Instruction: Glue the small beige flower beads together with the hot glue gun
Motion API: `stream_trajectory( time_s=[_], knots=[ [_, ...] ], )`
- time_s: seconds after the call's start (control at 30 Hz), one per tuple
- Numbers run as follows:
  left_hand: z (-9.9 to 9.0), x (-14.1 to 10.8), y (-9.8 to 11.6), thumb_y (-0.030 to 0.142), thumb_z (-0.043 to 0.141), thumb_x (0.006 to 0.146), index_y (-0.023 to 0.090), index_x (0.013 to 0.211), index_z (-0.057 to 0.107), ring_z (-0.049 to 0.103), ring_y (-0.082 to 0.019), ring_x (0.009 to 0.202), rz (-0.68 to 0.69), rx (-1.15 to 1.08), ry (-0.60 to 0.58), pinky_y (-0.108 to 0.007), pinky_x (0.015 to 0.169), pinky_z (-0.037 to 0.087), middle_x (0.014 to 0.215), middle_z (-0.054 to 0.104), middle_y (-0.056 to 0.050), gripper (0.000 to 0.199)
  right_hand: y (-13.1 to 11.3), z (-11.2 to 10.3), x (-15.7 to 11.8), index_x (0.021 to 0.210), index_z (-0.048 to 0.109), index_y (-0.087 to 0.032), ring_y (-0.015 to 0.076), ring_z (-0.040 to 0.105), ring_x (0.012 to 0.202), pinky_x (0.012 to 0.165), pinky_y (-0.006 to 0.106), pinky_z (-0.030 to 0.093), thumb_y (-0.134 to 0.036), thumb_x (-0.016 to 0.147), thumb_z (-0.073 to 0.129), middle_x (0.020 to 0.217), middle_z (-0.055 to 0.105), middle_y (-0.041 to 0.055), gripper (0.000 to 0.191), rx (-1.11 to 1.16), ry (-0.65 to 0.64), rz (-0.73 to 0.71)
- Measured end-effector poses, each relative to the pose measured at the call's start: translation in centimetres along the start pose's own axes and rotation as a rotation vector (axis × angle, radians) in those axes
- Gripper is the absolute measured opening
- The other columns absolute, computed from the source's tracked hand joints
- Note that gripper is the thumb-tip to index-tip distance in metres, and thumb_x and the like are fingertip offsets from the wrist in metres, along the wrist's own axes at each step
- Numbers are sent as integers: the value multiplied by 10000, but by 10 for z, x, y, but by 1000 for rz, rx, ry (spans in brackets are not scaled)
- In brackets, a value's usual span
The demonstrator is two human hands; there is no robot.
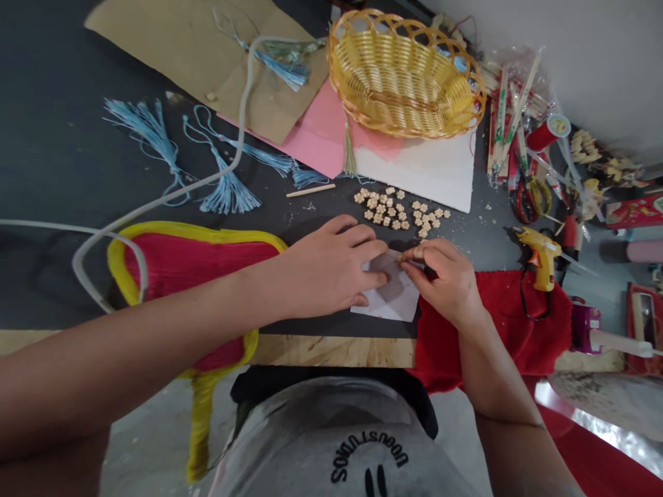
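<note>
A small white sheet of paper point(384, 308) with faint pencil lines lies near the table's front edge. My left hand point(331, 266) rests flat over its left side, fingers spread. At the sheet's upper right, my right hand point(446, 279) pinches a small tan wooden flower piece point(400, 258) between thumb and forefinger, close to the paper. Just beyond both hands, several loose wooden flower pieces point(384, 210) are scattered in two clusters. Under my left forearm is a red paddle-shaped panel point(191, 259) with a yellow wrapped rim and handle.
A wicker basket point(404, 76) stands at the back on pink and white sheets. Blue tassels point(228, 190) and a white cable point(241, 131) lie left. Right are a yellow glue gun point(543, 255), scissors point(533, 197), a red thread spool point(543, 134) and red cloth point(502, 310).
</note>
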State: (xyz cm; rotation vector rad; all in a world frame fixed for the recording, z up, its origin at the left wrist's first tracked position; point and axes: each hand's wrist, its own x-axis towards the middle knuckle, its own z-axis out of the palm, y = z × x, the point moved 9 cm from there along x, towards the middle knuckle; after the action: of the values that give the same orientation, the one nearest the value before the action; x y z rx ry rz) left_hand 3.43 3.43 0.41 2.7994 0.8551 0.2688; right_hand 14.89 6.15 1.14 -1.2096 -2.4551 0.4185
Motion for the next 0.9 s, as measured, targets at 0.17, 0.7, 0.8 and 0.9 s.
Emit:
stream_trajectory(
  time_s=[0.17,0.7,0.8,0.9],
  knots=[
    [-1,-1,0,463,697,792,291,1076,696,508,-280,1117,4,-13,36,-446,963,342,1194,626,-70,332,0,2,0,862,649,-203,198,634,842,761,345,535,-208,886,615,852,684,54,42,3,-16,6],
    [-1,-1,0,463,709,783,303,1102,684,500,-276,1142,-9,-18,33,-441,973,342,1225,619,-65,358,2,3,-1,911,659,-206,208,646,882,788,372,544,-227,883,616,904,681,63,56,46,-30,28],
    [-2,-1,0,450,709,786,302,1090,692,505,-283,1135,-9,-20,33,-447,964,346,1219,624,-68,338,1,3,0,886,659,-215,206,648,876,786,375,542,-206,888,596,890,683,56,64,39,-33,29],
    [-2,-1,0,452,714,782,300,1081,695,507,-283,1129,-9,-20,36,-446,961,347,1213,628,-69,337,1,3,1,881,658,-217,204,646,865,778,371,542,-202,883,598,879,685,54,62,30,-31,27]
  ],
)
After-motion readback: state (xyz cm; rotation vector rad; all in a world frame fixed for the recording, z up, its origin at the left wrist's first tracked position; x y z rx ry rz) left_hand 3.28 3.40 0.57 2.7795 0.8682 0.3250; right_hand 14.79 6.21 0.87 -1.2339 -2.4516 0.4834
